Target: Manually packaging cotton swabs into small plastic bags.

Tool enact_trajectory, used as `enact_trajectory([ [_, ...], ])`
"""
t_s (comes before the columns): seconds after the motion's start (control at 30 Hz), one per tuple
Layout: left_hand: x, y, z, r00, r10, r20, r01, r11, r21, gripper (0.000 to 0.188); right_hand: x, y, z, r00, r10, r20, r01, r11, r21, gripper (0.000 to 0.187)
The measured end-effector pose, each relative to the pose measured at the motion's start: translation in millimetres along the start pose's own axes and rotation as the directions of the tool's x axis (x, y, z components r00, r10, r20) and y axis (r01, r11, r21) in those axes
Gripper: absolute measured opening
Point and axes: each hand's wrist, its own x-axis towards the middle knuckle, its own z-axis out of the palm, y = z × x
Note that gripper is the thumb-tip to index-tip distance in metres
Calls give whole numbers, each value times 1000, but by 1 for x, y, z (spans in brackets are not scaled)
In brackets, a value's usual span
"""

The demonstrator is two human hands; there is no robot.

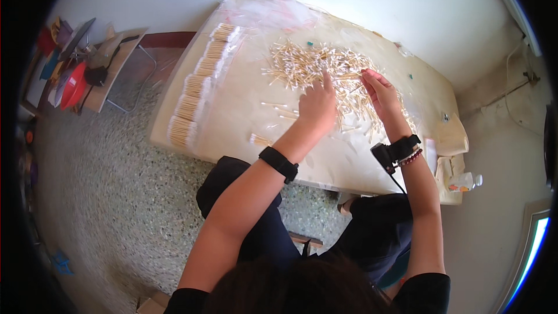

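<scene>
A large loose pile of cotton swabs with wooden sticks and white tips spreads over the far middle of the table. My left hand is at the pile's near edge, index finger stretched out onto the swabs; its other fingers are partly hidden. To its right, my right hand has thumb and fingers pinched at the pile, with thin swab sticks at the fingertips. Nearer to me lies a small bunch of swabs, below a few single swabs. Along the left edge, several neat bundles of swabs lie in a row on clear plastic.
Clear plastic bags lie at the table's far left corner. On the right are a brown paper packet and a clear bottle. A side table with a red item stands at the left. Walls border the far and right sides.
</scene>
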Motion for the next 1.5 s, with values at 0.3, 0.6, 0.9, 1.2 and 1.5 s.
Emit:
enact_trajectory([
  [0.3, 2, -5, 32, 950, 246, -194, -308, 845, -437, 71, -76, 15, -13, 984, 176, -2, -167, 937, 306, 19],
  [0.6, -14, -17, 75, 898, 208, 389, 167, 655, -737, 45, -118, 59, -46, 956, 291, -37, -273, 928, 254, 23],
  [0.9, -32, -3, 116, 872, 85, 483, 285, 713, -641, 50, -142, 89, -74, 940, 340, 10, -340, 940, 10, 31],
  [1.2, -42, 5, 111, 918, 329, 220, -230, 896, -380, 28, -152, 81, -90, 987, 142, 79, -71, 815, -575, 39],
  [1.5, -55, 9, 90, 842, 425, 333, -461, 887, 34, 26, -169, 63, -94, 971, -20, 239, 215, 507, -835, 47],
])
